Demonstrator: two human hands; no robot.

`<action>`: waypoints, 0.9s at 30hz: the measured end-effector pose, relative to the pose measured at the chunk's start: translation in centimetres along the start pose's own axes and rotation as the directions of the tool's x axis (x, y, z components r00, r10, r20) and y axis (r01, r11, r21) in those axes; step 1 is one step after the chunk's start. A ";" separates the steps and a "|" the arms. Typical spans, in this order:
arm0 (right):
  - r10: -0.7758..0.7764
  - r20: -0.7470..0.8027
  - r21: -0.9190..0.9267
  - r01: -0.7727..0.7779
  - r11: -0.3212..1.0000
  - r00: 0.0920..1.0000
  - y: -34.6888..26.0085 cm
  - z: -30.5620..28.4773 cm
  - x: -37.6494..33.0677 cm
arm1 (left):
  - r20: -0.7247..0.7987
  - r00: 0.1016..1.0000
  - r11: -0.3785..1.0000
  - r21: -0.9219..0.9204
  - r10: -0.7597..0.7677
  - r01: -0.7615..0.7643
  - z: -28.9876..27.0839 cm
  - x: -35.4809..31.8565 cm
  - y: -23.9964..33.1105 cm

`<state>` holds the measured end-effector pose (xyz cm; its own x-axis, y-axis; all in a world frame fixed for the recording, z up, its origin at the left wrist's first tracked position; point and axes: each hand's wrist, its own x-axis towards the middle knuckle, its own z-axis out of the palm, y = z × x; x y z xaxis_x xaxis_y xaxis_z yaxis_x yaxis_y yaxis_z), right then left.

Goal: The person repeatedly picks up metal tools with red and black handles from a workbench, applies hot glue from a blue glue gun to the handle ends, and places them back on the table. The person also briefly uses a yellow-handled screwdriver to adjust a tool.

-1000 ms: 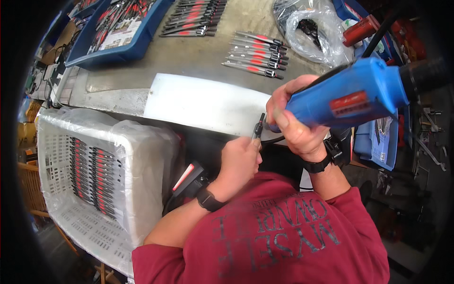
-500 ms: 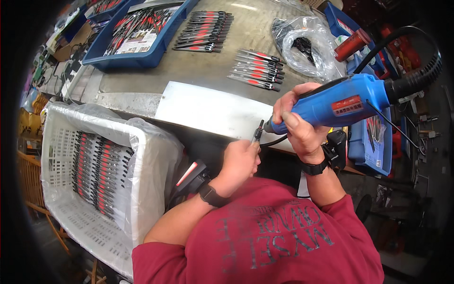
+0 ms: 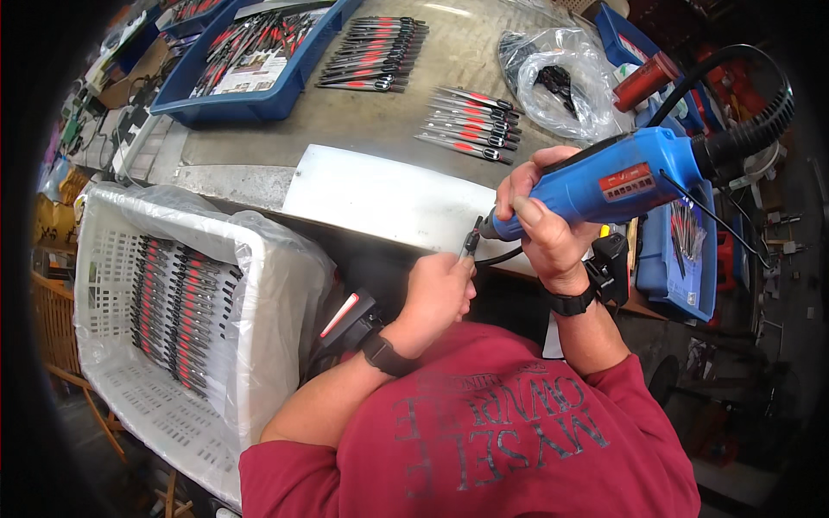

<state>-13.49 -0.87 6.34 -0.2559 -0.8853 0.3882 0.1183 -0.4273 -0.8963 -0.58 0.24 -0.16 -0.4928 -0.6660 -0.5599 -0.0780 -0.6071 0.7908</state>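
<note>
My right hand (image 3: 553, 226) is wrapped round a blue electric screwdriver (image 3: 600, 186), whose black cable curves up at the right. Its nose points left and down. My left hand (image 3: 440, 293) is closed on a slim pen-shaped tool (image 3: 471, 238), most of it hidden in the fingers. The tool's black upper end sticks out of the fist and touches or nearly touches the screwdriver's tip; I cannot tell which. Both hands are over the near edge of a white board (image 3: 380, 203) on the bench.
Similar silver, red and black tools (image 3: 471, 125) lie in rows on the bench, with another stack (image 3: 371, 53) farther back. A blue tray (image 3: 294, 93) holds more. A plastic-lined white basket (image 3: 259, 328) stands at left. A clear bag (image 3: 591, 86) and red cylinder (image 3: 643, 82) sit back right.
The screwdriver's body has tilted slightly, its rear end shifting a little left and up. The left hand keeps its hold in nearly the same place.
</note>
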 end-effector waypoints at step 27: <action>0.030 0.216 -0.296 0.036 0.955 0.976 1.8 0.7 1.2 | -0.066 0.996 0.998 -0.015 0.060 -0.061 0.1 -0.1 -0.3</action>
<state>-12.95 -2.84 5.30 -0.0390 -0.9165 0.3981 -0.1799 -0.3855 -0.9050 -0.56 0.57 -0.34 -0.4380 -0.7285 -0.5267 -0.0348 -0.5717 0.8197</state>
